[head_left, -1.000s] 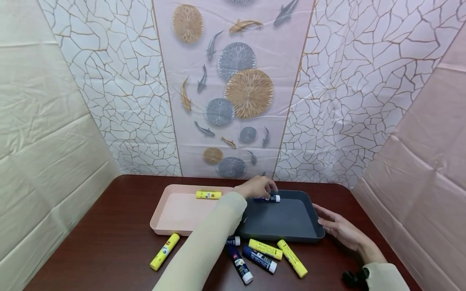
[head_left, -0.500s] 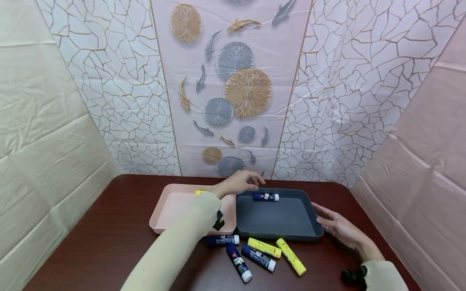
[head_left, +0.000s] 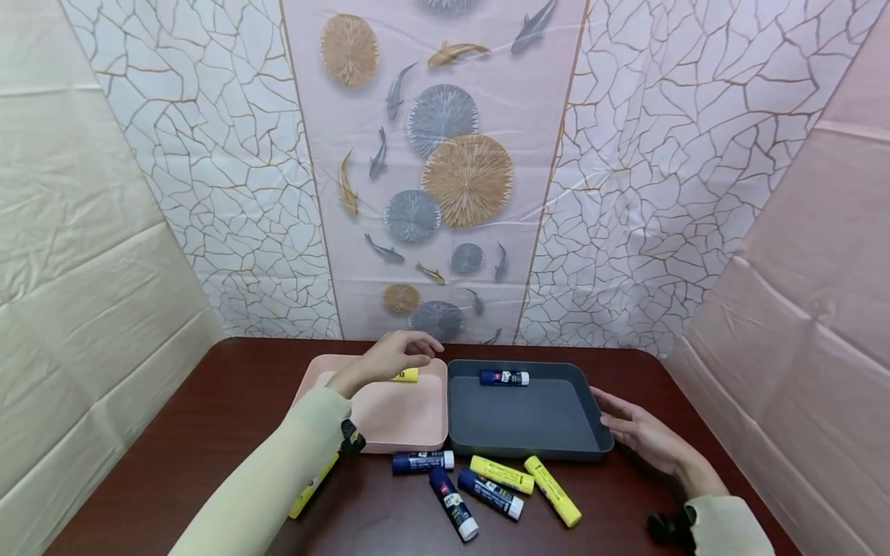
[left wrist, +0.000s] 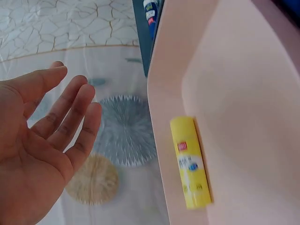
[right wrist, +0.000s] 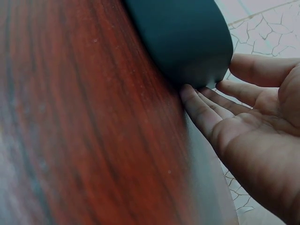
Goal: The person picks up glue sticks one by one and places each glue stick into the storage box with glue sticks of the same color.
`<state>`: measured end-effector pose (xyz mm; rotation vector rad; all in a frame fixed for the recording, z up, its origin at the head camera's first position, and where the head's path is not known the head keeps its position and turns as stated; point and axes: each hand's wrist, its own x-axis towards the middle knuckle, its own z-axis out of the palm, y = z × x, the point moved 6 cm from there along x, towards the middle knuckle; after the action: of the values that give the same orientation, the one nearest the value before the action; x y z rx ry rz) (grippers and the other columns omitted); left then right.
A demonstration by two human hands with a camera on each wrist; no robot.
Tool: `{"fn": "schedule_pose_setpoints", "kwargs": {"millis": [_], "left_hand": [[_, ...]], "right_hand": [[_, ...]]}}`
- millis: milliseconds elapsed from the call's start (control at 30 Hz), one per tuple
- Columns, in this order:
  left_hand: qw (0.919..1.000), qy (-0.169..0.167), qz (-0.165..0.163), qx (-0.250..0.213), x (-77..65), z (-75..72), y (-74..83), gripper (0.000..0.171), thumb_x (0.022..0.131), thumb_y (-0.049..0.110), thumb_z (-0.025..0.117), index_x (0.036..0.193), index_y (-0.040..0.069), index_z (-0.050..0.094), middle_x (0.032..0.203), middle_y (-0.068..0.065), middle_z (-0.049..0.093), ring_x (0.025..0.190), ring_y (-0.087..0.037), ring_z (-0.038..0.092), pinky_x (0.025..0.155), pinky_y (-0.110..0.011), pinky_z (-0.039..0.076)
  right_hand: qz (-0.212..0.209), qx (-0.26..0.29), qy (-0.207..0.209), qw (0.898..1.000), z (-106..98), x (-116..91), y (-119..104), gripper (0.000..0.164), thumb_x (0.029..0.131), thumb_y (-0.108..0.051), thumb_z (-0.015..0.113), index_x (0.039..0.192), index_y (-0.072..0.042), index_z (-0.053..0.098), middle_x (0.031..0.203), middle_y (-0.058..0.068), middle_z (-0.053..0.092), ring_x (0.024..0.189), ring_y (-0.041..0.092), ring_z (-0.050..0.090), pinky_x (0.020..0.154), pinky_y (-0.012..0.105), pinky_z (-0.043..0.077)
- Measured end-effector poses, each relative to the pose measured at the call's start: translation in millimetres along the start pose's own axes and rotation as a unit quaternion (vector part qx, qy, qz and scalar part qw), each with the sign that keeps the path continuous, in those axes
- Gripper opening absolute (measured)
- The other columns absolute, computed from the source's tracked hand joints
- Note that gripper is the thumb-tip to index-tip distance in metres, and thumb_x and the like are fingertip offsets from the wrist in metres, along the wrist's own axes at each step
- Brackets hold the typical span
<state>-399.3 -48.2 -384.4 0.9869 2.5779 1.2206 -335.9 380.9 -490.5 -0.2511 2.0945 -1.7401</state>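
My left hand (head_left: 395, 357) is over the back of the pink tray (head_left: 389, 421), its fingers loosely bent with nothing between them. Beneath it, a yellow glue stick (left wrist: 191, 164) lies along the tray's back wall, partly hidden in the head view. Beside that tray stands a dark grey tray (head_left: 528, 417), with a navy glue stick (head_left: 504, 378) lying near its back wall. My right hand (head_left: 643, 434) rests at the grey tray's right end. In the right wrist view, its extended fingertips (right wrist: 190, 93) touch the outer wall low down, and the thumb is higher on it.
In front of the trays lie navy glue sticks with white caps (head_left: 453, 503) and yellow ones (head_left: 552, 491). Another yellow stick (head_left: 306, 494) at the left is partly behind the left sleeve. A patterned cloth (head_left: 445, 185) hangs behind the brown table (head_left: 188, 432).
My left hand has moved left from above the navy glue stick in the grey tray to over the pink tray. My right hand stays at the grey tray's end.
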Motion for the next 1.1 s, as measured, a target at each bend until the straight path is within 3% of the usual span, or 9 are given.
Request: {"fn": "schedule_pose_setpoints", "kwargs": {"millis": [300, 433, 833, 1000, 1100], "left_hand": [[0.9994, 0.018, -0.029, 0.011, -31.9, -12.4, -9.7, 0.024, 0.104, 0.01, 0.063, 0.126, 0.014, 0.073, 0.12, -0.014, 0.072, 0.109, -0.025, 0.069, 0.089, -0.04, 0.057], [0.9986, 0.021, -0.044, 0.019, -47.5, -15.0, -14.0, 0.025, 0.104, 0.009, 0.063, 0.126, 0.013, 0.073, 0.118, -0.009, 0.072, 0.11, -0.026, 0.068, 0.089, -0.041, 0.057], [0.9978, 0.044, -0.042, 0.025, -72.6, -27.7, -17.4, 0.024, 0.104, 0.012, 0.064, 0.126, 0.017, 0.072, 0.115, -0.006, 0.072, 0.108, -0.022, 0.067, 0.093, -0.046, 0.055], [0.9977, 0.041, -0.048, 0.024, -79.9, -29.6, -19.5, 0.024, 0.104, 0.011, 0.064, 0.126, 0.013, 0.072, 0.115, -0.008, 0.071, 0.107, -0.023, 0.067, 0.092, -0.045, 0.055], [0.9986, 0.031, -0.034, 0.028, -88.1, -28.2, -21.1, 0.026, 0.103, 0.009, 0.065, 0.128, 0.01, 0.071, 0.116, -0.006, 0.071, 0.107, -0.023, 0.067, 0.092, -0.044, 0.056]], "right_hand": [[0.007, 0.002, -0.001, 1.0, 1, -1, 4, 0.075, 0.11, -0.02, 0.052, 0.167, -0.005, 0.006, 0.17, 0.027, 0.009, 0.13, 0.003, 0.055, 0.101, 0.025, 0.05], [0.01, 0.007, -0.001, 1.0, 2, 0, 5, 0.074, 0.11, -0.02, 0.053, 0.167, -0.006, 0.007, 0.171, 0.025, 0.009, 0.131, 0.004, 0.054, 0.102, 0.025, 0.05], [0.0, 0.011, 0.005, 1.0, -2, -1, -1, 0.073, 0.11, -0.017, 0.053, 0.167, -0.006, 0.009, 0.171, 0.024, 0.011, 0.13, 0.005, 0.056, 0.101, 0.024, 0.05], [-0.007, 0.006, 0.001, 1.0, -3, -1, -2, 0.073, 0.11, -0.018, 0.053, 0.167, -0.005, 0.008, 0.17, 0.026, 0.01, 0.129, 0.004, 0.055, 0.101, 0.024, 0.05], [-0.002, 0.005, -0.001, 1.0, -2, -1, -1, 0.073, 0.11, -0.019, 0.053, 0.167, -0.006, 0.009, 0.17, 0.026, 0.01, 0.129, 0.003, 0.055, 0.101, 0.024, 0.05]]}}
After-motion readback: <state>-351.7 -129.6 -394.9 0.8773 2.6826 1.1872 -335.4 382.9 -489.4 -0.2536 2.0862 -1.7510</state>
